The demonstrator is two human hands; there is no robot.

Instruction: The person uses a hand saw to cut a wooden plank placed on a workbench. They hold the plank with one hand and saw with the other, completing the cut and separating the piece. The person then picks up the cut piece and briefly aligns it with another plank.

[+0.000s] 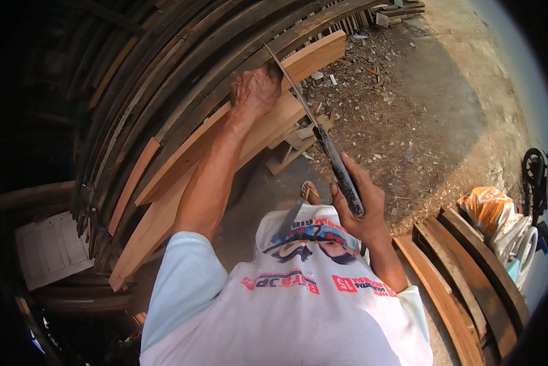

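Note:
In my right hand [367,198] is the black handle of a handsaw [337,163], with my fingers wrapped round it. The thin blade runs up and away from me, across a light-brown wooden plank [317,56], and its edge meets the wood just right of my left hand [255,90]. That hand is closed over the plank, knuckles up, its fingertips mostly hidden. Part of the plank sticks out to the right beyond the blade. Below it lies a wider board [277,122], angled from the lower left toward the upper right.
Long dark timbers [182,73] are stacked along the left and far side. Small wood offcuts [292,149] sit under the board's right end. Chips and debris [371,91] litter the ground. More planks [469,274] and an orange-white sack [492,210] lie at the right.

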